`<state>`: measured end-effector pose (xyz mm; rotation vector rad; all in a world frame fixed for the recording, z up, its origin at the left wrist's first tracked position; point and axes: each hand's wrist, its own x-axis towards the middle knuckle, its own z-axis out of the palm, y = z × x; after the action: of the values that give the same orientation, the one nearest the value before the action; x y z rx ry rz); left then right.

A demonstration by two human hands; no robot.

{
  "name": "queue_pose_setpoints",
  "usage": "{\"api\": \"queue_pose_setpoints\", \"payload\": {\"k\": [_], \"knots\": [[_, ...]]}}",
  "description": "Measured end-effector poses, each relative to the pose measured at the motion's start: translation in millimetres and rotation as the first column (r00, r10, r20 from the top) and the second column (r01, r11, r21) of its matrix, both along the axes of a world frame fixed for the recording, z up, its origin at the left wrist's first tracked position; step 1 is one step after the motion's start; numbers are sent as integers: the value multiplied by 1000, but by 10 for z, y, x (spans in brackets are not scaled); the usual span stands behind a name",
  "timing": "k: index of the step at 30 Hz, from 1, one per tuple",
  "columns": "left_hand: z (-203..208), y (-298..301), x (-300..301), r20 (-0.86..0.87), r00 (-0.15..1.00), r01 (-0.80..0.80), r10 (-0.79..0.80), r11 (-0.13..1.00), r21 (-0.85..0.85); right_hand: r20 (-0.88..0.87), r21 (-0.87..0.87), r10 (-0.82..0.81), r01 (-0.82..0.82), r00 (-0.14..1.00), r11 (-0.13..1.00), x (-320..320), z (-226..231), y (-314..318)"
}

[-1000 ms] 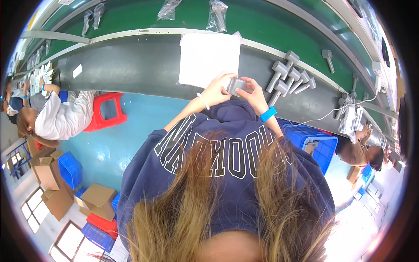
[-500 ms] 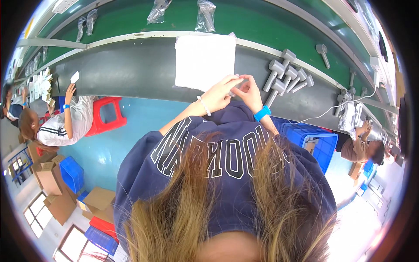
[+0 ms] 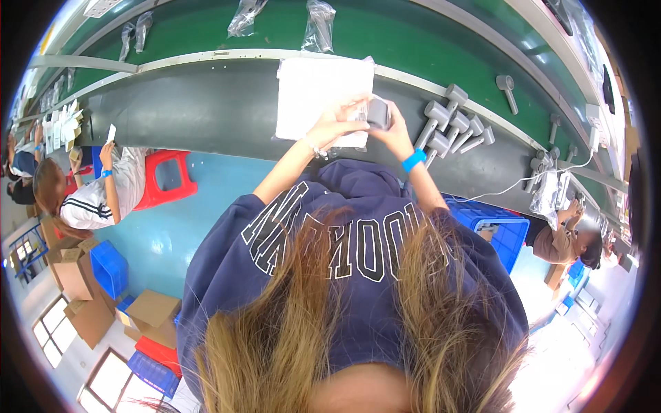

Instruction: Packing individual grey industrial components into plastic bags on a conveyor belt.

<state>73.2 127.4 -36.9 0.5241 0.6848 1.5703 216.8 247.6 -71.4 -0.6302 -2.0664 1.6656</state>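
Over the near right part of a white sheet stack (image 3: 317, 93) on the bench, my two hands hold a grey round-headed handheld device (image 3: 378, 113). My right hand (image 3: 395, 131) is closed around its right side. From the left, my left hand (image 3: 337, 125) grips it, thumb against its lower edge; those fingers are partly blurred. The device's handle is hidden. Just right of my right hand lie several similar grey devices (image 3: 436, 111) with round heads and straight handles, grouped on the dark bench top (image 3: 206, 103).
Beyond the bench runs a green belt (image 3: 413, 48) carrying bagged devices (image 3: 319, 26) and a loose one (image 3: 507, 93). A white cable (image 3: 509, 184) crosses the right side. Blue crates (image 3: 492, 227) stand below. A person (image 3: 93, 196) sits left near a red stool (image 3: 165, 180); another (image 3: 568, 241) works right.
A grey device is now in my hands, which were close together with no device visible between them. Both hands have moved slightly away from my body. The left co-worker's white card has shifted.
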Motion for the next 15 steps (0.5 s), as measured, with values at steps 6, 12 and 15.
{"api": "queue_pose_setpoints", "payload": {"k": [6, 12, 15], "knots": [[-646, -343, -75, -993, 69, -237, -96, 965, -110, 206, -177, -165, 202, 965, 963, -494, -132, 906], [-1171, -631, 49, -824, -565, -44, 38, 996, 76, 264, -340, -290, 370, 920, 864, -931, -483, 2078], [-1222, -716, 37, -799, -598, -7, 54, 997, 73, 194, -368, -269, 324, 943, 871, -1144, -555, 2272]]}}
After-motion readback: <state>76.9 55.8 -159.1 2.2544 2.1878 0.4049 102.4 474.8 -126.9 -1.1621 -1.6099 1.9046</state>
